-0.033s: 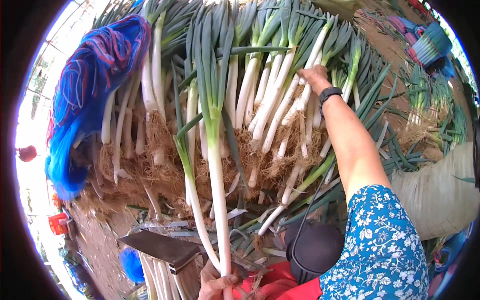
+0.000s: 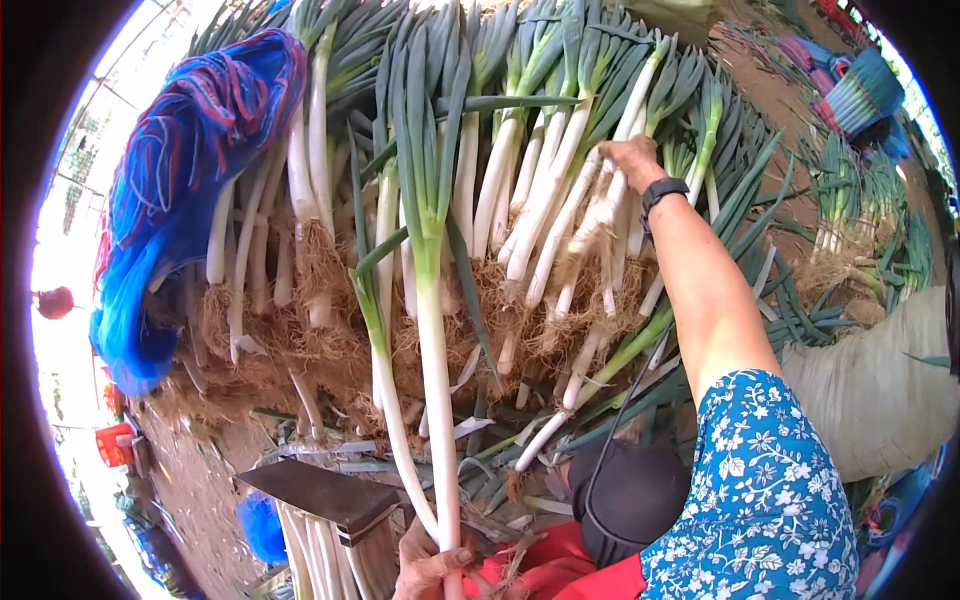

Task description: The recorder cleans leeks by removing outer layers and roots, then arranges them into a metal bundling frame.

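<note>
My left hand [image 2: 428, 568], low in the middle, is closed round the root ends of two leeks [image 2: 436, 390]. Their white stalks rise away from me, the thicker one ending in a broad fan of green leaves. My right arm reaches out to the far right of the pile of leeks [image 2: 490, 190]. There my right hand [image 2: 632, 160] is closed round the white stalk of another leek [image 2: 612, 195], whose lower part is slightly blurred. The piled leeks lie side by side, leaves away from me and bushy brown roots toward me.
Blue and red netting [image 2: 200, 150] drapes over the pile's left end. A dark flat metal plate [image 2: 320, 492] stands at lower left above white stalks [image 2: 325, 550], near a blue bundle [image 2: 262, 528]. A pale sack [image 2: 875, 390] and more leeks [image 2: 850, 210] lie at right.
The root end of the leek in my right hand has shifted and blurred. The whole view has moved very slightly; my left hand keeps its hold.
</note>
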### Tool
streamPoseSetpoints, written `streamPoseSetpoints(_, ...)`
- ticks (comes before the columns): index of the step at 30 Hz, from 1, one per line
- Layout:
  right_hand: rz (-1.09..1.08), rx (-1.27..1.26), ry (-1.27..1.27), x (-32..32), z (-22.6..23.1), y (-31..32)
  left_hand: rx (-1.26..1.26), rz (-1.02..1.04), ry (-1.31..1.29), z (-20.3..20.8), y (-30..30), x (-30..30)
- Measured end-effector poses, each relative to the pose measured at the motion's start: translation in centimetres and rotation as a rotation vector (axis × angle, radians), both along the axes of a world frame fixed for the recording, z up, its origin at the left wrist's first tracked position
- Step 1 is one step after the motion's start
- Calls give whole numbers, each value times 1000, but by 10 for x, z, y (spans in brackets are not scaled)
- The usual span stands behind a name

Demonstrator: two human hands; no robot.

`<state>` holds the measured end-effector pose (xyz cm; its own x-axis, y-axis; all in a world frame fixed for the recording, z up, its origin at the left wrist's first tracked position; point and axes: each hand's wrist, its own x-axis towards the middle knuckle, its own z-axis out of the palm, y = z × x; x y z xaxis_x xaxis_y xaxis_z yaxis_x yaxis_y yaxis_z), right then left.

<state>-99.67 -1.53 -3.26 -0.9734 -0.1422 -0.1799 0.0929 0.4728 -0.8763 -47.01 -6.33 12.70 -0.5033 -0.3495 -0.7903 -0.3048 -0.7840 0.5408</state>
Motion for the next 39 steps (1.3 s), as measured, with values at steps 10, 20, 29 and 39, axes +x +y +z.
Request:
streamPoseSetpoints(10,317,-744,-539,170,88,104,-126,-85,314,-4,4,32)
streamPoseSetpoints(20,906,-701,-771,451,102,168,-244,-477,421,-12,52,39)
streamPoseSetpoints(29,548,-1046,-1103,482,55,133,-761,-748,-75,-13,106,143)
streamPoseSetpoints(39,1397,-699,-344,583,214,61,-1533,-214,57,59,148,287)
